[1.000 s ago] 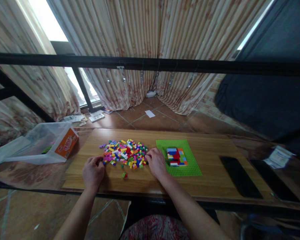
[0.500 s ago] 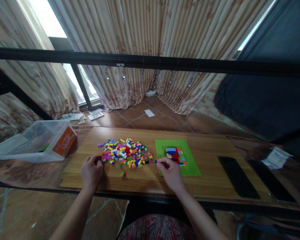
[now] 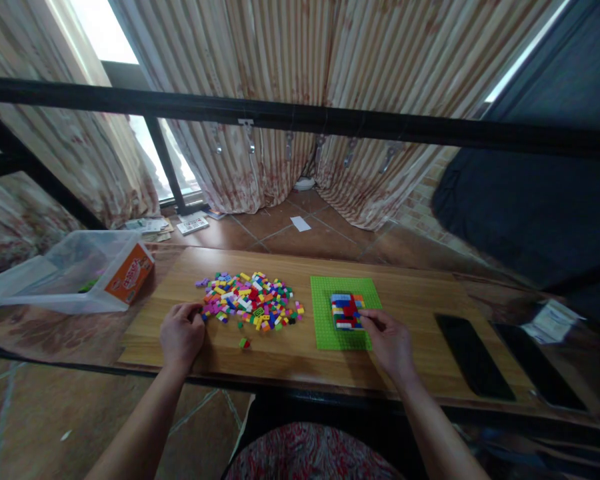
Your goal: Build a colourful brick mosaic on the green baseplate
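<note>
My right hand point(image 3: 391, 340) is over the right side of the green baseplate point(image 3: 325, 339), fingertips pinched on a small blue brick point(image 3: 358, 313). Under the fingertips is a low block of built bricks point(image 3: 345, 312) in red, blue, white, yellow and orange, standing on the baseplate. Whether the blue brick touches the build I cannot tell. At the left edge of a loose pile of coloured bricks point(image 3: 250, 300) rests my left hand point(image 3: 183, 333), its fingers curled in. What they hold, if anything, is hidden. A small green-and-red piece point(image 3: 244, 343) lies in front of the pile.
At the left stands a clear plastic bin point(image 3: 80, 300) with an orange label. A black phone point(image 3: 473, 353) lies on the right of the wooden board point(image 3: 280, 363), with another dark flat device point(image 3: 540, 363) beyond it. A black metal rail point(image 3: 300, 120) crosses ahead.
My right hand has moved right with the blue brick, from the baseplate's left edge to the right side of the build. My left hand stays by the pile. The view has shifted slightly.
</note>
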Demonstrator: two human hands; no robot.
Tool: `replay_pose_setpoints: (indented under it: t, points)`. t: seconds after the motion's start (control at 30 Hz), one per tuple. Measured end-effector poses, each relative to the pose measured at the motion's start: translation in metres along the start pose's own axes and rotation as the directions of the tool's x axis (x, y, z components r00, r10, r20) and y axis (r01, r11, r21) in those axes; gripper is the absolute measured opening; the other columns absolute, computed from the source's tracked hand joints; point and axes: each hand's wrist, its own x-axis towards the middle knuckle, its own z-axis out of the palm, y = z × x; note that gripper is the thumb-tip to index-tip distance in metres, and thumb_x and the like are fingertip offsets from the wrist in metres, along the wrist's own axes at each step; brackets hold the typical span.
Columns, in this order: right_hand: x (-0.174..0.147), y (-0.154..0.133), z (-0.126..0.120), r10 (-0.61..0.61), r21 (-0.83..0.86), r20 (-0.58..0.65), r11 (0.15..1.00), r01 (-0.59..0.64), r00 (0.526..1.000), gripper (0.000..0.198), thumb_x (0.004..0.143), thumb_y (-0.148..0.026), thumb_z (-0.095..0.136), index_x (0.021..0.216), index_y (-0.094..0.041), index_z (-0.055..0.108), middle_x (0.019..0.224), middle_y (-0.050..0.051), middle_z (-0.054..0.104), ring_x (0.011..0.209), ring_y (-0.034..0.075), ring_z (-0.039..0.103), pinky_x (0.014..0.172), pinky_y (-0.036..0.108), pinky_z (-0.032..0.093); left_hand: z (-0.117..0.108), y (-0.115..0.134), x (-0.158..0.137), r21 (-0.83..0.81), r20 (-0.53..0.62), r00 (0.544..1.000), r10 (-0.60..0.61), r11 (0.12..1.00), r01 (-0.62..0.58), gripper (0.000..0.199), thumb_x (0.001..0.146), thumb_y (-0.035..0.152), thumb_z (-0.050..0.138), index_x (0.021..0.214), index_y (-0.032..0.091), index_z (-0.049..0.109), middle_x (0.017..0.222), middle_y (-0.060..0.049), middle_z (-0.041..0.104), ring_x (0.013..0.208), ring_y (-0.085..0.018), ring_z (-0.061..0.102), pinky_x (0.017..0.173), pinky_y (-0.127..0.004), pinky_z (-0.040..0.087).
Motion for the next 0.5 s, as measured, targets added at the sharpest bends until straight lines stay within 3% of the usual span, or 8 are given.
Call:
replay_pose_setpoints:
  t: [0.23, 0.5]
  points:
    - [0.009, 0.01, -0.004, -0.199, -0.267, 0.115, 0.938, 0.223, 0.973, 0.023, 0.081, -0.032, 0.052, 0.088, -0.023, 0.072, 0.093, 0.007, 0.072, 0.089, 0.024, 0.065, 0.084, 0.043, 0.05, -0.001, 0.001, 0.0, 0.006, 0.006, 1.0, -0.006, 1.0, 0.006, 0.025, 0.077, 0.023, 0.047, 0.086, 0.02, 0.07, 0.094, -0.006, 0.067, 0.085, -0.021, 0.061, 0.077, -0.032, 0.048]
    - [0.014, 0.004, -0.01, -0.162, -0.361, 0.206, 0.904, 0.229, 0.965, 0.024, 0.081, -0.032, 0.051, 0.089, -0.022, 0.071, 0.092, 0.006, 0.071, 0.082, 0.022, 0.065, 0.077, 0.038, 0.05, -0.001, 0.002, 0.0, 0.002, 0.009, 1.0, -0.007, 1.0, 0.007, 0.026, 0.077, 0.023, 0.047, 0.086, 0.019, 0.07, 0.093, -0.007, 0.067, 0.086, -0.023, 0.061, 0.079, -0.033, 0.048]
